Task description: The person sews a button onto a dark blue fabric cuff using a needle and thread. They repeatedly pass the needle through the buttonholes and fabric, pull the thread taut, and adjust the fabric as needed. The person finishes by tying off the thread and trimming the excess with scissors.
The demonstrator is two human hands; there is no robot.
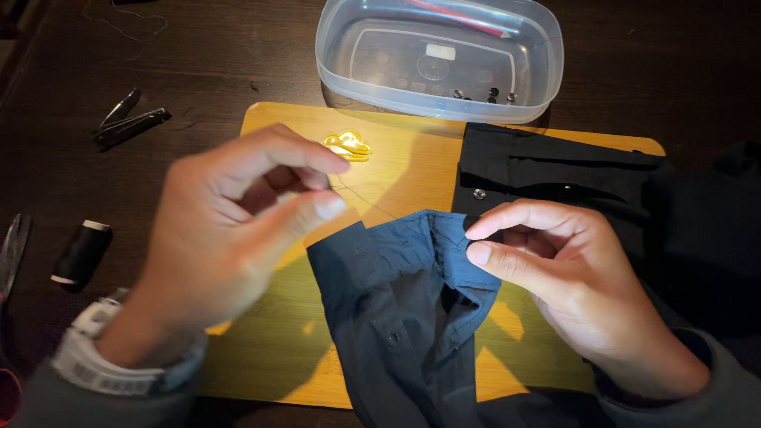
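Thread (366, 200), fine and pale, runs taut from my left hand (238, 230) down toward the shirt (404, 317), where my right hand (555, 277) pinches the fabric edge. Left thumb and forefinger are pressed together, I judge on a needle or the thread's end, though the blur keeps me from telling which; the other fingers curl loosely. Right thumb and forefinger nip the dark blue cloth near the collar, and I cannot tell whether a button sits under them.

The shirt lies across a yellow board (396, 158) on a dark table (198, 63), with a black garment (555, 170) beside it bearing a small metal snap (479, 193). I judge the cloth soft and limp, light, apt to slide and bunch, so it is best held close to the stitch point, flat between two fingertips. The thread looks frail and easily snapped or tangled; a gentle, steady pull suits it.

A clear tub (440, 55) holding small fasteners stands behind the board. A spool (81, 252) and clippers (127, 119) lie at left, and a yellow threader (347, 145) on the board.
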